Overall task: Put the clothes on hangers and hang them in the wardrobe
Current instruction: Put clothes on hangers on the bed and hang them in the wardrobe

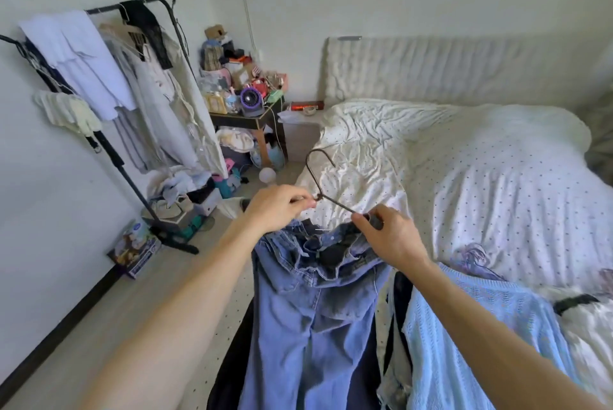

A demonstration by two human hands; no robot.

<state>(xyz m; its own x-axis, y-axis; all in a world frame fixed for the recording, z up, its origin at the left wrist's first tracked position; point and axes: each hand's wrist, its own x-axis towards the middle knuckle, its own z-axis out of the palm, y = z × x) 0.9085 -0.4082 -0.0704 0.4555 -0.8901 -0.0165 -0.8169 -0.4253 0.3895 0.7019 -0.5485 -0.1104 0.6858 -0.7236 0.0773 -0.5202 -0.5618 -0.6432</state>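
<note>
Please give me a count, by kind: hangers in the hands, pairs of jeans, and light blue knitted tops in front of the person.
hanger: 1
jeans: 1
light blue knitted top: 1
total: 3

Blue denim jeans (298, 326); pale-blue knit top (464, 326); white bedsheet (464, 160) (dark dots).
</note>
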